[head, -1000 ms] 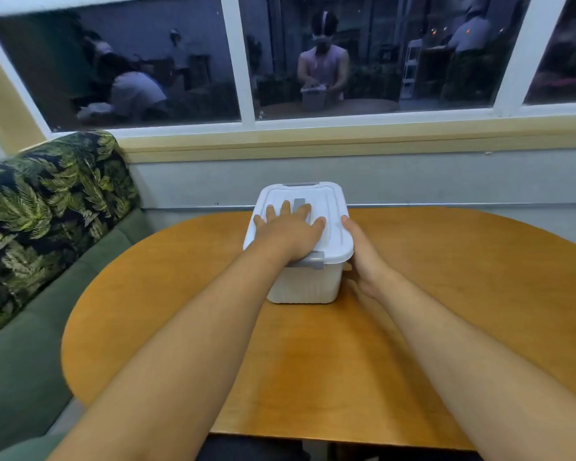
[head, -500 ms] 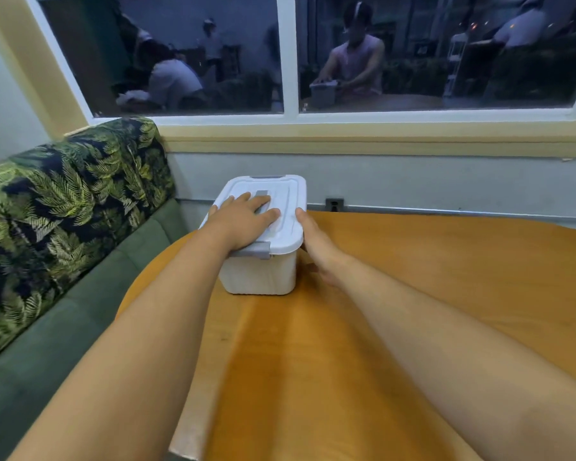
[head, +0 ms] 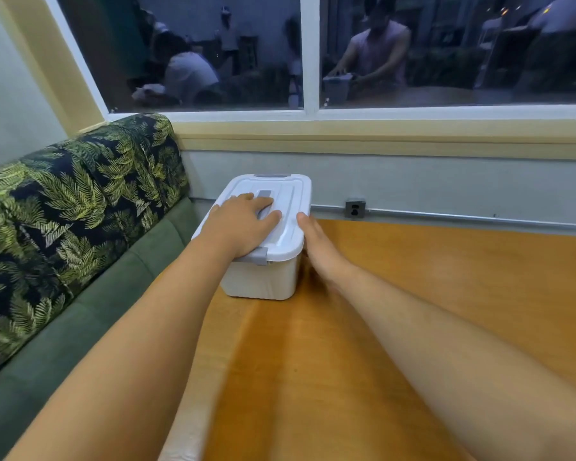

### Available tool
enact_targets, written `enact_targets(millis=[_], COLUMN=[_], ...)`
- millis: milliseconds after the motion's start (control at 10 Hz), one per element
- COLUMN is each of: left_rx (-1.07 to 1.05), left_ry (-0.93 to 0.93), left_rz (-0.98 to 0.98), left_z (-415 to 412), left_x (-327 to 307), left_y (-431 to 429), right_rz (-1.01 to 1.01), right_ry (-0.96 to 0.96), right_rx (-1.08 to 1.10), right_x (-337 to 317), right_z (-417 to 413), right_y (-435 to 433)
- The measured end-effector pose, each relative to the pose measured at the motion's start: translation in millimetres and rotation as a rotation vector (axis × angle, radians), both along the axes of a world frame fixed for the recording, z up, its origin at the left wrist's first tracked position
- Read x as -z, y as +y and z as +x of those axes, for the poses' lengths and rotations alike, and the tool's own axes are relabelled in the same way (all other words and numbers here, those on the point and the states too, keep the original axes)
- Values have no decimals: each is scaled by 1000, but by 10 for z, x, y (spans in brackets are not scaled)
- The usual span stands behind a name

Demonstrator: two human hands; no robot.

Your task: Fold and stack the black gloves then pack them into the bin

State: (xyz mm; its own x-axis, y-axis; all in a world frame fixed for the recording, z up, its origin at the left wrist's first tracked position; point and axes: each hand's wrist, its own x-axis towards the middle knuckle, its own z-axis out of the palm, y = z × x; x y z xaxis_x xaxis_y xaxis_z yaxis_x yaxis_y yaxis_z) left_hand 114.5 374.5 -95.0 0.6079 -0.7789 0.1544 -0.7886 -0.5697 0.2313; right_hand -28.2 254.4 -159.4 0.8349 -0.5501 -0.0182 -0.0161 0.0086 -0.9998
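Lidded white bin (head: pixel 260 277) is sitting at the far left of the bench (head: pixel 413 277). Left grip (head: pixel 243 224) is lying flat, fingers straight, on the lid (head: pixel 290 201). Right grip (head: pixel 316 244), fingers extended, is touching the bin's right side.

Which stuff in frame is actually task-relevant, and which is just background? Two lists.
In the job:
bin, with its lid on
left hand, flat on the lid
right hand, beside the bin's right side
(no black gloves in view)

Just there:
table
leaf-print bench cushion
wall socket
window
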Motion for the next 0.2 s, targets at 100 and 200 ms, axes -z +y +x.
enact_targets(millis=[100, 200], left_rx=[-78, -39], left_ry=[-196, -239], left_rz=[-45, -114], left_z=[-193, -534], left_x=[-95, -182], left_y=[38, -55], right_rz=[-91, -230], right_ry=[84, 125], right_rx=[-57, 16], right_x=[-208, -298], right_z=[-224, -546], right_y=[19, -128])
